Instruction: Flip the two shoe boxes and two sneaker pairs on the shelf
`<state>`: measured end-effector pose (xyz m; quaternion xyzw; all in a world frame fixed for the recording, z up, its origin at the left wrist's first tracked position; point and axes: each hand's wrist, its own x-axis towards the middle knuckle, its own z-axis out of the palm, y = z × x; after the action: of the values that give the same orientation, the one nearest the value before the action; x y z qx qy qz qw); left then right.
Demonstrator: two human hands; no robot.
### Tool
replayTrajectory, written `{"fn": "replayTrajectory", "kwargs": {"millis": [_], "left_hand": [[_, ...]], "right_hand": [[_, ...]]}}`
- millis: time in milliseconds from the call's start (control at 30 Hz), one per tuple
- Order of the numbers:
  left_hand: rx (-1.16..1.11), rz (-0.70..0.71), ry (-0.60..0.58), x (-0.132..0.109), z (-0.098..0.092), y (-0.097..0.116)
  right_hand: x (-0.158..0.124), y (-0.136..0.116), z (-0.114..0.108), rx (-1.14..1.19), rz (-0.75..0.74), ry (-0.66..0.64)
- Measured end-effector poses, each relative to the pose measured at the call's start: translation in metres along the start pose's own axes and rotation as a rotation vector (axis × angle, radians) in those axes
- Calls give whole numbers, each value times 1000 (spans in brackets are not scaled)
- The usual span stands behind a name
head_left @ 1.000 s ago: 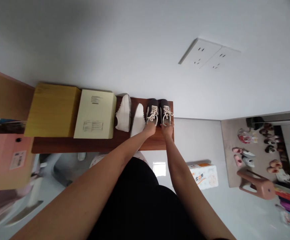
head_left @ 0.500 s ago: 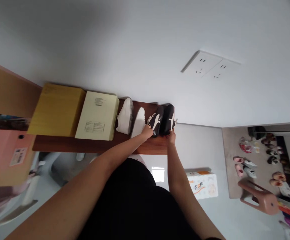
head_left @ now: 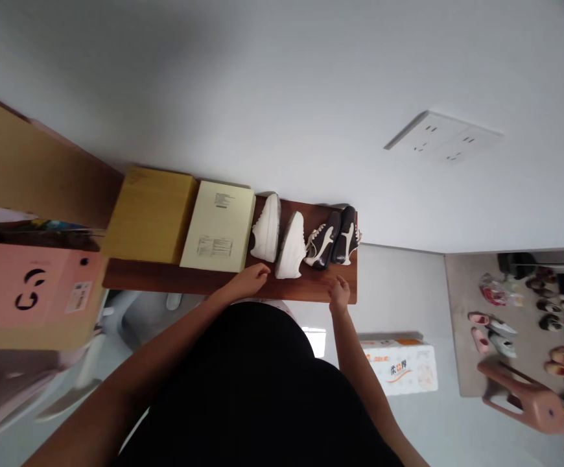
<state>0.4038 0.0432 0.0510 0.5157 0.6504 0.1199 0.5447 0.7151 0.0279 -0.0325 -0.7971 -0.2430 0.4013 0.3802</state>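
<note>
On the dark wooden shelf top stand a white sneaker point(head_left: 267, 228) and a second white sneaker point(head_left: 292, 248), side by side. To their right is a pair of dark brown sneakers with cream trim: the nearer one point(head_left: 321, 243) leans close against the outer one point(head_left: 347, 237). My left hand point(head_left: 253, 281) hovers at the shelf's front edge, left of the white sneakers, its fingers curled closed around nothing. Just in front of the dark pair is my right hand point(head_left: 339, 292), apart from the shoes, with loosely bent, parted fingers and nothing held.
A tan box point(head_left: 150, 217) and a cream shoebox point(head_left: 218, 227) share the wooden shelf point(head_left: 160, 275). Pink cartons point(head_left: 43, 279) stand at left. A white tissue pack point(head_left: 401, 366) lies lower right, beyond it a pink stool point(head_left: 529, 399) and floor shoes. Wall sockets point(head_left: 445, 136) are above.
Both hands have let go of the dark sneakers. The left hand moved left past the white sneakers, the right hand drew back toward my body. The view shifted slightly.
</note>
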Motion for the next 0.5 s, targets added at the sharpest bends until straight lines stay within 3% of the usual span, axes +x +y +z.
{"fn": "replayTrajectory", "kwargs": {"millis": [133, 300, 500], "left_hand": [[-53, -101, 140, -34, -60, -63], [-176, -197, 232, -66, -118, -131], [-299, -291, 247, -97, -169, -191]], "right_hand": [[-45, -5, 37, 155, 133, 6], [-109, -41, 115, 261, 77, -241], [-195, -61, 194, 306, 134, -520]]}}
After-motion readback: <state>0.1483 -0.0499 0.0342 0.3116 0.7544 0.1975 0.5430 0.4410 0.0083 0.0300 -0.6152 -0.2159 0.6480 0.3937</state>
